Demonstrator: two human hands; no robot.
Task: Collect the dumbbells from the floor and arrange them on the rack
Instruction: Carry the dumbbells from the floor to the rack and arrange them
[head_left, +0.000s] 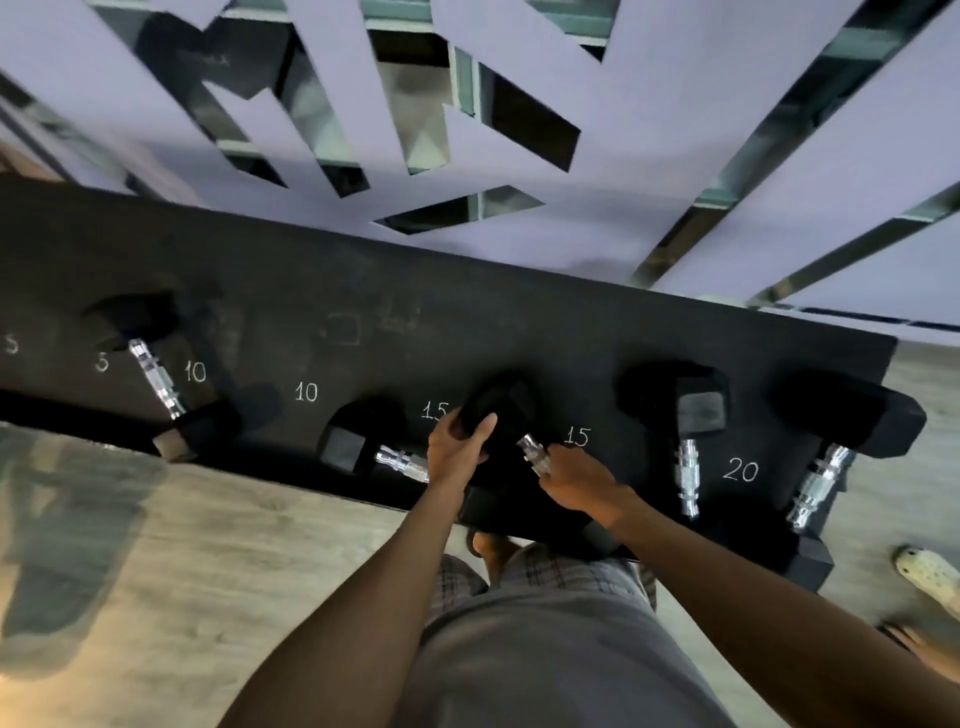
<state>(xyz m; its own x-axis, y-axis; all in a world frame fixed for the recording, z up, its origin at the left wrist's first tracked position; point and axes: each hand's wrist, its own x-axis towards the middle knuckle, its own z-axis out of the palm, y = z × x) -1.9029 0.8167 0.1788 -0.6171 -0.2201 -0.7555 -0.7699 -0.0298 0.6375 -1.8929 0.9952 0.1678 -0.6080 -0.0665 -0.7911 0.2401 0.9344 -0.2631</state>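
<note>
A long black rack (363, 291) with chalked weight numbers crosses the view. A black hex dumbbell (511, 402) lies between the two "15" marks. My left hand (457, 452) grips its far head from the left, thumb on top. My right hand (576, 475) is closed on its chrome handle. Another dumbbell (363, 447) lies just left of my left hand, its handle passing behind that hand. A small one (156, 379) rests by the "10" mark. Two bigger dumbbells flank the "20" mark, one on its left (685, 421) and one on its right (831, 447).
A pale panel wall with angular cut-outs (519, 130) rises behind the rack. Wood-look floor (182, 571) lies in front. Another person's light shoe (930, 571) and a foot show at the right edge. My own shorts and foot are below my hands.
</note>
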